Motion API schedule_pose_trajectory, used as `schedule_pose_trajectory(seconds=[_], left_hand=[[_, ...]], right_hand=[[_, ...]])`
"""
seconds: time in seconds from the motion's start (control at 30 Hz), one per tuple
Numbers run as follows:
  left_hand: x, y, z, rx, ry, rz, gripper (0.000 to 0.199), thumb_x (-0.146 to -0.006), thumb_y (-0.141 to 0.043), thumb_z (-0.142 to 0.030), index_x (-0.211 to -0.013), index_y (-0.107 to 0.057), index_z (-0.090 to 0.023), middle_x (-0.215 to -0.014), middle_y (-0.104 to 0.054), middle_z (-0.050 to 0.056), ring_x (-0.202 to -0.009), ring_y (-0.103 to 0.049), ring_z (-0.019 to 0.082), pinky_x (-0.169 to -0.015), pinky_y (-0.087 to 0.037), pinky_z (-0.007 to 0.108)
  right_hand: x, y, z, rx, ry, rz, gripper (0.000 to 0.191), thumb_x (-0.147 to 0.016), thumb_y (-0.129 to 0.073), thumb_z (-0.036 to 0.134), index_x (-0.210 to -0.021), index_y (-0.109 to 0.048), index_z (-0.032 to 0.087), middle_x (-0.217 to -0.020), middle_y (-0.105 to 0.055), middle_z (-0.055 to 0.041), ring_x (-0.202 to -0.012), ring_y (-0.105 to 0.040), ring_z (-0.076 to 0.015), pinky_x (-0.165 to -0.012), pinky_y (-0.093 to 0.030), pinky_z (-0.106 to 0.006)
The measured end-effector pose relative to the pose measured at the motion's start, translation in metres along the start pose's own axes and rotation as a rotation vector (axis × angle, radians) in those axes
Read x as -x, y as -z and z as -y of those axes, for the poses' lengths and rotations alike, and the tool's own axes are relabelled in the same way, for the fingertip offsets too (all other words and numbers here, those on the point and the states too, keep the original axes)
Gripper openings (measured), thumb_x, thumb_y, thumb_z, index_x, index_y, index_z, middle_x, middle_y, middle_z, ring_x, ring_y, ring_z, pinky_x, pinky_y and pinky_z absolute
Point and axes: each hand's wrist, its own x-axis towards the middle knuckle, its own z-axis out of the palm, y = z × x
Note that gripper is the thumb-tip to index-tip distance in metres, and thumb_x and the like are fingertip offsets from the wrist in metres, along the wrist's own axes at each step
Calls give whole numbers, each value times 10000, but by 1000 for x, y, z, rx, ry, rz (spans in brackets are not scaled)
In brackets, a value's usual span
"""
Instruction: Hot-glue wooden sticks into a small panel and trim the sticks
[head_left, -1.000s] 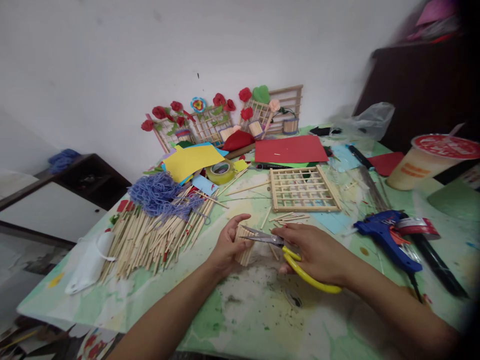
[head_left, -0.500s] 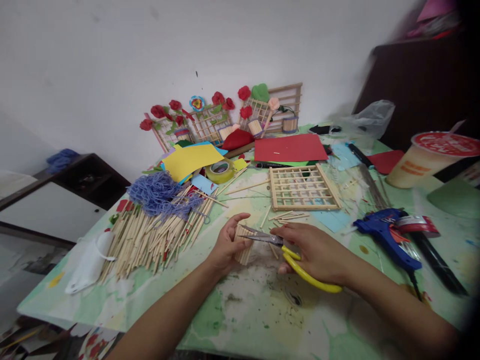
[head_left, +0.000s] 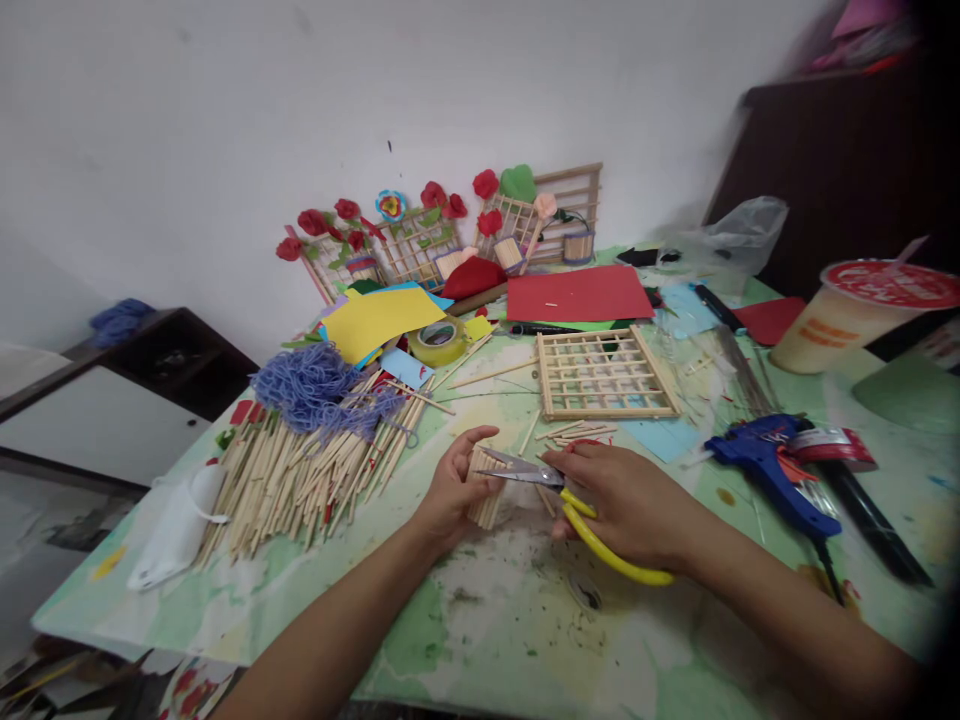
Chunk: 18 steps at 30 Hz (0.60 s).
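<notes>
Near the table's middle, my left hand [head_left: 454, 490] grips a small bundle of short wooden sticks [head_left: 487, 505] between thumb and fingers. My right hand [head_left: 619, 500] is closed on yellow-handled scissors [head_left: 615, 555]. The scissors point left, with their slightly parted blades over the upper part of the bundle. Whether the blades touch the sticks I cannot tell. Behind my right hand are loose short sticks [head_left: 581, 432] and a wooden lattice frame [head_left: 607, 375] lying flat.
A stick pile [head_left: 300, 480] and blue yarn [head_left: 304, 385] are at the left. A blue glue gun [head_left: 776, 470] and a lidded cup [head_left: 840, 315] stand or lie right. Lattices with paper flowers [head_left: 420, 245] lean on the wall behind coloured paper [head_left: 577, 293].
The scissor handles have shifted slightly left and look a little closer together. A bit of red now shows behind my right hand. My left hand keeps its hold on the bundle.
</notes>
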Motion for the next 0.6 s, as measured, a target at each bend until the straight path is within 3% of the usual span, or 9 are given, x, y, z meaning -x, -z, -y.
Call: schedule_pose_trajectory(seconds=[0.2,0.43,0.6], left_hand=[[1,-2,-1,18,17,-2,689,-524,-818,-180,-1146,-524,-201,-696,-659,-32,-543,-575,89,-534,-449,174],[1,0,0,14,17,16,695,-515,-814,-161,-1146,-525,-204,-648,-644,-49,-523,-573,85,-512,-424,158],[3,-1,-1,11,11,27,718,-505,-825,-187,-1156,-523,-213,-678,-651,-37,-581,-607,115,-544,-448,183]], right_hand=[[1,-1,1,-69,-19,3,423,-777,-616,473,-1099,-612,199,-954,-663,-106,-908,-595,-262,-746,-410,-322],[1,2,1,-51,-5,-5,401,-768,-606,507,-1034,-638,208,-946,-678,-103,-885,-604,-255,-706,-402,-308],[2,-1,2,-21,-14,29,282,-833,-531,477,-890,-640,223,-736,-666,-49,-690,-598,-197,-587,-339,-265]])
